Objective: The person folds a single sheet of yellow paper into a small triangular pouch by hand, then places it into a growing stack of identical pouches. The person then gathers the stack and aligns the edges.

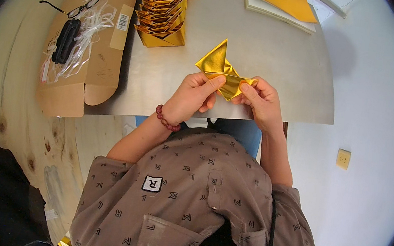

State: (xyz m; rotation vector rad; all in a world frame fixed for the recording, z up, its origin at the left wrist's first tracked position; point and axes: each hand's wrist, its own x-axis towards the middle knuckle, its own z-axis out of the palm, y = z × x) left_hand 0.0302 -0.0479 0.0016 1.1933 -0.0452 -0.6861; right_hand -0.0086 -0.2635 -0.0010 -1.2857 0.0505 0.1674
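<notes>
L hand (191, 94) | R hand (263, 102) | grip: both pinching gold foil pc (231, 83) | underside prob. creased

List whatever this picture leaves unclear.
In the head view:
Parts of the left hand and right hand: hidden behind the folded gold foil piece.
Row of folded gold foil pieces: far end cut off by the top edge.
Gold sheets: cut off there too.
Jeans: mostly hidden by table and shirt.

Bright light glares softly off the tabletop (273, 54); dark-cornered edges bend.
</notes>
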